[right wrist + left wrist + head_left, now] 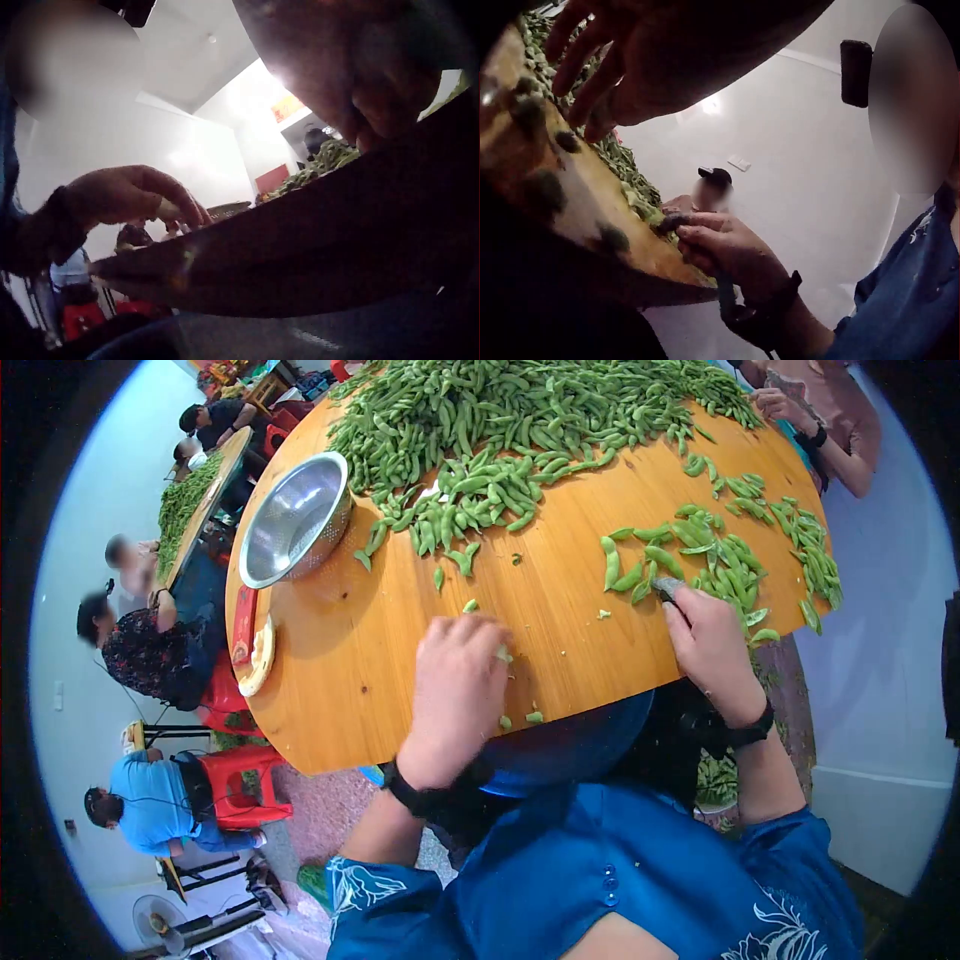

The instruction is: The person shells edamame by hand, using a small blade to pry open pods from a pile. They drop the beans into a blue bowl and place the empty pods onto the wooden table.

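My left hand hovers low over the near part of the wooden table, its fingers loosely bent and pointing down, slightly blurred. A small green piece shows by its thumb side. In the left wrist view its fingers are spread apart. To the right, my right hand pinches a small dark grey thing at thumb and fingertip; what it is I cannot tell. This hand is beside a loose group of green soybean pods. Bits of green pod lie near the table's edge.
A big heap of pods covers the far side of the wooden table. At the left are a metal colander, a red packet and a pale dish. A blue basin sits below the edge. Another person is far right.
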Tool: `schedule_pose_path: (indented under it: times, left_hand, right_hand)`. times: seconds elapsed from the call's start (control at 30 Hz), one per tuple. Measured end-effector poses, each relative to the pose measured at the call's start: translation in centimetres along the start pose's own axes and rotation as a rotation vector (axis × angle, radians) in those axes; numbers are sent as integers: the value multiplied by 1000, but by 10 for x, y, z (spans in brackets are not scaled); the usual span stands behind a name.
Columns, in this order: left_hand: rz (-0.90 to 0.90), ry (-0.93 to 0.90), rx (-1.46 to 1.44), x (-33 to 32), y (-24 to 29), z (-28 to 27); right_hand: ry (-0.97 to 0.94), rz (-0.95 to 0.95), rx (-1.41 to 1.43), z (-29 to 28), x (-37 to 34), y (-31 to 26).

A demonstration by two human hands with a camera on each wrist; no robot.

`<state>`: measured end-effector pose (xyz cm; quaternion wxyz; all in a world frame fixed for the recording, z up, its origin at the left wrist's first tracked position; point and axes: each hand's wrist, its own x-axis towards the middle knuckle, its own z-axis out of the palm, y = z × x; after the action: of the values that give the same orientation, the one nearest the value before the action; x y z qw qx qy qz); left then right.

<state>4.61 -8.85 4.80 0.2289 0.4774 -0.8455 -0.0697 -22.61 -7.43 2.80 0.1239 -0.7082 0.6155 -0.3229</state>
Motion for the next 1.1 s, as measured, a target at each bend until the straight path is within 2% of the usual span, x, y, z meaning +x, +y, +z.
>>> schedule_pose_path:
  times: [0.03,0.17,0.33,0.4,0.47,0.5,0.53,0.57,0.6,0.67,0.8,0.93,1.03,1.07,1.1]
  left_hand:
    - [-61,-16,57,8,-5,-3]
    - [-55,68,100,47,-51,3]
    - [-157,-63,112,72,-78,13]
    - [-107,-2,41,72,-81,13]
    - [-57,61,-32,70,-76,13]
    - [-233,-24,-255,69,-61,7]
    - [-409,-115,-476,64,-50,5]
    - [-338,-100,-672,57,-47,11]
    - [-330,-110,-675,54,-40,15]
    - [-292,-118,-869,51,-26,19]
    - [-200,-79,-859,46,-21,31]
    - [-165,-98,-769,46,-27,35]
    - [-117,-91,-849,45,-28,33]
    - [-122,-88,-854,44,-27,30]
    - [-235,-166,-974,44,-26,26]
  right_hand:
    - [-27,26,-20,-3,2,0]
    - [-27,17,15,-6,7,-10]
    - [-66,-20,180,2,6,-18]
    - [-102,-5,209,5,6,-22]
    - [-116,-20,384,11,11,-27]
    - [-112,-13,383,12,15,-32]
    - [-236,119,550,11,21,-39]
    - [-357,252,718,12,26,-44]
    - [-347,260,718,17,31,-47]
    - [-417,304,870,29,41,-50]
    - [-478,376,938,30,48,-60]
    - [-474,357,957,34,48,-59]
    - [-494,382,1015,38,47,-56]
    - [-484,411,1047,39,46,-58]
    - [-473,440,1081,39,45,-58]
